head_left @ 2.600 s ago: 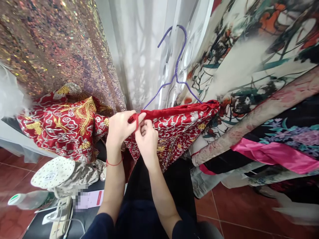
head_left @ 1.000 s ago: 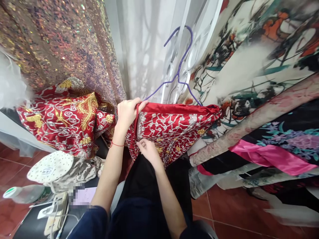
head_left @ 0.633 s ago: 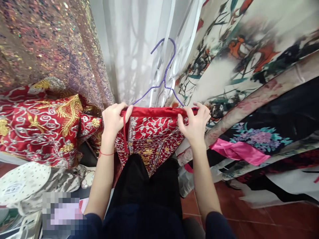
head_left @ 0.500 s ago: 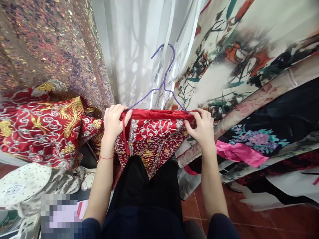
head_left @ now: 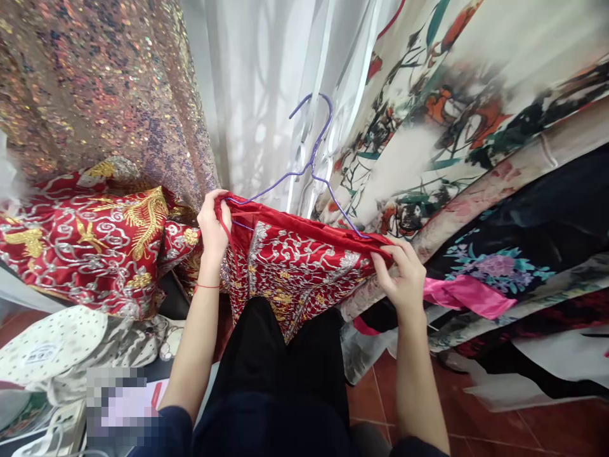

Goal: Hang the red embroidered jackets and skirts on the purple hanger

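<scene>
A red skirt (head_left: 309, 266) with silver and gold embroidery hangs in front of me, its plain red waistband stretched between my hands. My left hand (head_left: 214, 222) is closed on the waistband's left end, where a thin red tie hangs down. On the right end, my right hand (head_left: 399, 273) pinches the waistband between thumb and fingers. A purple wire hanger (head_left: 311, 166) stands above the skirt with its hook up. Its lower part goes inside the waistband, and a bit of its wire shows at the left opening.
Another red embroidered garment (head_left: 109, 241) lies in a heap at the left, below a sequined fabric (head_left: 118, 76). White sheer cloth (head_left: 257, 76) hangs behind the hanger. Floral garments (head_left: 476, 108) and a black one with a pink sash (head_left: 471, 295) hang at the right. A dotted white cloth item (head_left: 61, 343) lies lower left.
My hands have moved apart. The left has risen and the right has gone down and outward, so the waistband now slants and gapes open around the hanger.
</scene>
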The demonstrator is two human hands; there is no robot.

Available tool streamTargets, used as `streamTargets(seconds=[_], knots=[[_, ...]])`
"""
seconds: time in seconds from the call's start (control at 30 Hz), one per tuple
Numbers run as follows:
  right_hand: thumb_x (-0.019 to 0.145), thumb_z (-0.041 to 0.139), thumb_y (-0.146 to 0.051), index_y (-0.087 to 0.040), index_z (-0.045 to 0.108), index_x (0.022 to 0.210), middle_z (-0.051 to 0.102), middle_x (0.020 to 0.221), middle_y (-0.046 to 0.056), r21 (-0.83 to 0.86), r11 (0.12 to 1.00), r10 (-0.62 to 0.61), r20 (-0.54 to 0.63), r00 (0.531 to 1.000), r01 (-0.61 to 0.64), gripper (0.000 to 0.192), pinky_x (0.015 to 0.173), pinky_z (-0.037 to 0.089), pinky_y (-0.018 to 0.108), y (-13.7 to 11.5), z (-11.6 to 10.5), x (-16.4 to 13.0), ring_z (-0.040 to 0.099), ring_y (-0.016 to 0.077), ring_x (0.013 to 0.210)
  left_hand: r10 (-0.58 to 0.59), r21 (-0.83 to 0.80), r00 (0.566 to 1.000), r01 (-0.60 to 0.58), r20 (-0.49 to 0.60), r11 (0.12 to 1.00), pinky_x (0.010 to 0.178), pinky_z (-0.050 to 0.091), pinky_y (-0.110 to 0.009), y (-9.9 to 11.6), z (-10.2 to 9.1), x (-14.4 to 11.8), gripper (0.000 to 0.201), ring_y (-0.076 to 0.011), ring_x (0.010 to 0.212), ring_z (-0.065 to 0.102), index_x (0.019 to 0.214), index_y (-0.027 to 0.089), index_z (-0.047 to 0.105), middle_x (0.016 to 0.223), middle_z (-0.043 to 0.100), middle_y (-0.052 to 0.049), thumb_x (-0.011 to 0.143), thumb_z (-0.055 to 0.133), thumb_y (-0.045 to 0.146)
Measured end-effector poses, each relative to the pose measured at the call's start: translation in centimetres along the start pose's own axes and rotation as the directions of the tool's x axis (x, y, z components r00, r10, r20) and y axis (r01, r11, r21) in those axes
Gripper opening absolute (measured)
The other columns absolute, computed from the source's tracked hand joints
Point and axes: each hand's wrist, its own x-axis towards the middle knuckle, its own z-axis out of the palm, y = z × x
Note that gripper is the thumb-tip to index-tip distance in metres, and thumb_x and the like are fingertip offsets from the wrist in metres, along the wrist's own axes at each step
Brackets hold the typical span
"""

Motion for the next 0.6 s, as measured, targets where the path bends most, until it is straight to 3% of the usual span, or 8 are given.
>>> streamTargets(seconds=[0.13,0.3,0.6], knots=[[0.088,0.063,-0.031,-0.022,0.065,0.087,0.071,0.106,0.010,0.094,0.993,0.076,-0.023,0.997,-0.073,0.009,0.087,0.057,0.041,-0.4,-0.3,-0.5,0.072,0.0251,0.098,-0.056,0.035,0.998,0.058,-0.039,0.998,0.096,0.051,-0.028,0.0,-0.2,0.0,0.023,-0.0159,0.101,0.068,0.111,0.018,0.060,0.111,0.071,-0.010,0.099,0.041,0.021],[0.087,0.065,-0.031,-0.023,0.066,0.086,0.071,0.107,0.010,0.193,0.977,0.090,0.030,0.995,-0.095,0.008,0.090,0.057,0.043,0.0,-1.1,-0.8,0.072,0.0260,0.101,-0.140,0.038,0.985,0.144,-0.104,0.989,0.090,0.053,-0.030,-0.7,0.1,0.3,0.020,-0.0172,0.093,0.070,0.109,0.018,0.054,0.103,0.070,-0.010,0.097,0.039,0.019],[0.089,0.064,-0.031,-0.022,0.065,0.089,0.068,0.103,0.009,0.200,0.971,0.123,0.041,0.992,-0.128,0.009,0.090,0.054,0.041,0.4,-0.9,-1.5,0.068,0.0242,0.099,-0.244,0.058,0.948,0.260,-0.206,0.964,0.081,0.052,-0.033,-1.5,0.0,0.0,0.018,-0.0222,0.083,0.070,0.111,0.018,0.045,0.093,0.066,-0.011,0.094,0.040,0.017]])
